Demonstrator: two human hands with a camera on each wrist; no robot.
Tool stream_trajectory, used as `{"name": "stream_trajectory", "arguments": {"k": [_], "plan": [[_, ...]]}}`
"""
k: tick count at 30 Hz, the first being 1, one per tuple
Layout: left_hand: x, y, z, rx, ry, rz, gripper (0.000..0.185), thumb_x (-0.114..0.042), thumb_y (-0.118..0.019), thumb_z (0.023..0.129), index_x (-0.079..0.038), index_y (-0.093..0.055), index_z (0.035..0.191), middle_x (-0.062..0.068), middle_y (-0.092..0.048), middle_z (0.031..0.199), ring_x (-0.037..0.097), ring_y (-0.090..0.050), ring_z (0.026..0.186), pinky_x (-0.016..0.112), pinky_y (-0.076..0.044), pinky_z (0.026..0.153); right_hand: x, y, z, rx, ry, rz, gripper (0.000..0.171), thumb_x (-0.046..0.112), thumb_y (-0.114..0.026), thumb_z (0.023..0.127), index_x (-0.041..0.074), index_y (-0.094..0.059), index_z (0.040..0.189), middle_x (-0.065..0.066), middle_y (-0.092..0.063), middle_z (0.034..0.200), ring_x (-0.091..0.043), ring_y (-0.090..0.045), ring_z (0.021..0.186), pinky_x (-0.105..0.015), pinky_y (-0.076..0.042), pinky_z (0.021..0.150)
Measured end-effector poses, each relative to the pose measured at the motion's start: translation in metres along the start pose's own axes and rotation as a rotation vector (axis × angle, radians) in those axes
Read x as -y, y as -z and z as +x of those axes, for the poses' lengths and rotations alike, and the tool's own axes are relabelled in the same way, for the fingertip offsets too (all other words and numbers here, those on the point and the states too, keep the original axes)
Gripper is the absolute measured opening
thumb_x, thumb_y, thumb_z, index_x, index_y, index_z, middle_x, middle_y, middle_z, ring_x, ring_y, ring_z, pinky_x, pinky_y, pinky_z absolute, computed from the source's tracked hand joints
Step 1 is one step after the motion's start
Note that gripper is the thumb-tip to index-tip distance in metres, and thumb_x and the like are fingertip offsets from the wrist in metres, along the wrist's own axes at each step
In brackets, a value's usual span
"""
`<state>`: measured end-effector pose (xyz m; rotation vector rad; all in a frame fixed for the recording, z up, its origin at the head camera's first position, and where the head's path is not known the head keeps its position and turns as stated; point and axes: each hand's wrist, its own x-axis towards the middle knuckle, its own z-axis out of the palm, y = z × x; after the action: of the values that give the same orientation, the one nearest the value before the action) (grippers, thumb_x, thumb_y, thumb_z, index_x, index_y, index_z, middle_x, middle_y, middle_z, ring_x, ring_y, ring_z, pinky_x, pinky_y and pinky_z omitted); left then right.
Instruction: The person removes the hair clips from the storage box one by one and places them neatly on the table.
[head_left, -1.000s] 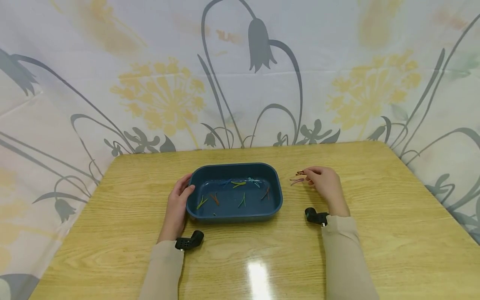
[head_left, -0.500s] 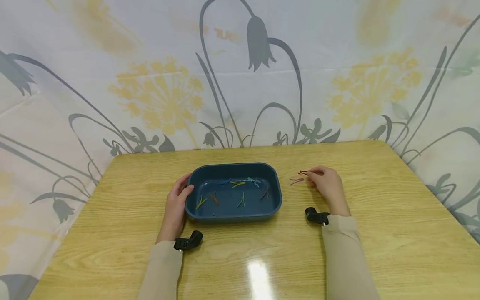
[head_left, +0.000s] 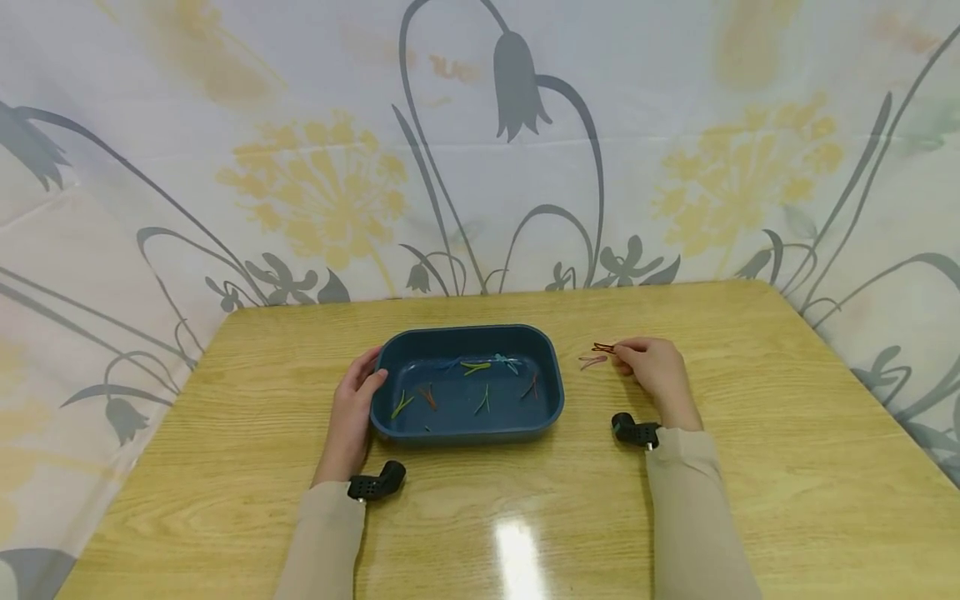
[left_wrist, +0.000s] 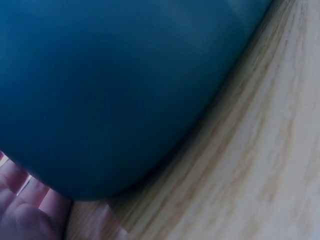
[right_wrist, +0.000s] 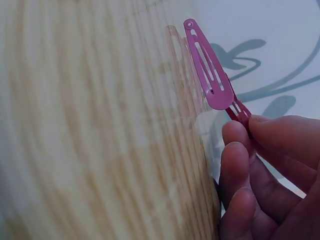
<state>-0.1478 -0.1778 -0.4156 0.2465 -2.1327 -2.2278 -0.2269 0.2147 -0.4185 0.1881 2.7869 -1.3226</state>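
Right-hand grip (head_left: 651,367) pinches one red clip (head_left: 602,348), one pink clip (right_wrist: 220,96) just beside it; the left-hand grip (head_left: 356,407) holds one blue tray (head_left: 465,435) on the table (head_left: 435,533) (at least seven clips (head_left: 476,367) lie inside).

Left hand (head_left: 355,406) in a grip — right hand (head_left: 654,368) in a pinch

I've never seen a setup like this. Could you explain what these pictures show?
There's no robot here, just a person's left hand and right hand. The wide picture comes from a camera worn on the head; the close-ups come from the left wrist camera and the right wrist camera. On a wooden table sits a blue tray holding small colourful clips. The left hand grips its left end; the right hand pinches a red hair clip, with a pink hair clip close beside it.
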Motion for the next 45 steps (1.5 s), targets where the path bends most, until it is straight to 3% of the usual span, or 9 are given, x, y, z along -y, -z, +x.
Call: {"name": "stream_trajectory", "arguments": {"k": [6, 15, 21, 26, 38, 45], "plan": [[-0.003, -0.001, -0.001, -0.002, -0.001, 0.005, 0.042, -0.016, -0.045, 0.097, -0.012, -0.04, 0.138, 0.005, -0.039, 0.141, 0.016, -0.036, 0.128, 0.034, -0.027, 0.107, -0.001, 0.002, 0.001, 0.012, 0.016, -0.064, 0.028, 0.022, -0.053, 0.091, 0.002, -0.067, 0.107, -0.007, -0.068, 0.083, -0.013, -0.057, 0.071, -0.024, -0.044, 0.061], [0.013, 0.004, 0.008, -0.011, 0.003, -0.023, 0.041, -0.019, -0.047, 0.096, -0.016, -0.042, 0.137, 0.001, -0.041, 0.14, 0.014, -0.038, 0.127, 0.033, -0.028, 0.106, 0.001, 0.002, 0.001, 0.03, 0.027, -0.118, 0.027, 0.022, -0.056, 0.089, 0.003, -0.067, 0.105, -0.002, -0.065, 0.074, -0.016, -0.053, 0.07, -0.028, -0.038, 0.068], [0.007, 0.002, 0.004, -0.013, 0.002, -0.014, 0.041, -0.019, -0.046, 0.096, -0.015, -0.041, 0.137, 0.003, -0.039, 0.141, 0.016, -0.037, 0.128, 0.035, -0.027, 0.107, 0.002, 0.003, 0.0, 0.026, 0.041, -0.15, 0.026, 0.022, -0.056, 0.089, 0.003, -0.067, 0.104, -0.003, -0.063, 0.071, -0.015, -0.052, 0.065, -0.028, -0.037, 0.063], [0.02, 0.005, 0.013, -0.021, -0.016, -0.003, 0.04, -0.023, -0.048, 0.096, -0.019, -0.043, 0.136, -0.001, -0.042, 0.139, 0.012, -0.039, 0.126, 0.033, -0.029, 0.106, 0.004, 0.003, -0.001, 0.037, 0.034, -0.172, 0.027, 0.022, -0.054, 0.091, 0.002, -0.066, 0.105, -0.005, -0.064, 0.073, -0.015, -0.054, 0.065, -0.028, -0.038, 0.063], [0.021, 0.005, 0.013, -0.027, -0.012, 0.001, 0.039, -0.023, -0.049, 0.096, -0.02, -0.044, 0.135, -0.002, -0.043, 0.138, 0.011, -0.04, 0.125, 0.033, -0.029, 0.106, 0.003, 0.002, 0.0, 0.045, 0.005, -0.104, 0.035, 0.023, -0.045, 0.095, 0.002, -0.058, 0.12, -0.006, -0.061, 0.072, -0.014, -0.053, 0.058, -0.027, -0.041, 0.058], [0.021, 0.005, 0.012, -0.03, -0.01, 0.005, 0.039, -0.024, -0.048, 0.096, -0.021, -0.044, 0.134, -0.003, -0.044, 0.137, 0.011, -0.041, 0.123, 0.032, -0.031, 0.105, 0.006, 0.002, -0.001, 0.011, 0.035, -0.037, 0.036, 0.026, -0.044, 0.096, 0.005, -0.056, 0.123, -0.013, -0.06, 0.083, -0.016, -0.052, 0.058, -0.027, -0.043, 0.055]]}}
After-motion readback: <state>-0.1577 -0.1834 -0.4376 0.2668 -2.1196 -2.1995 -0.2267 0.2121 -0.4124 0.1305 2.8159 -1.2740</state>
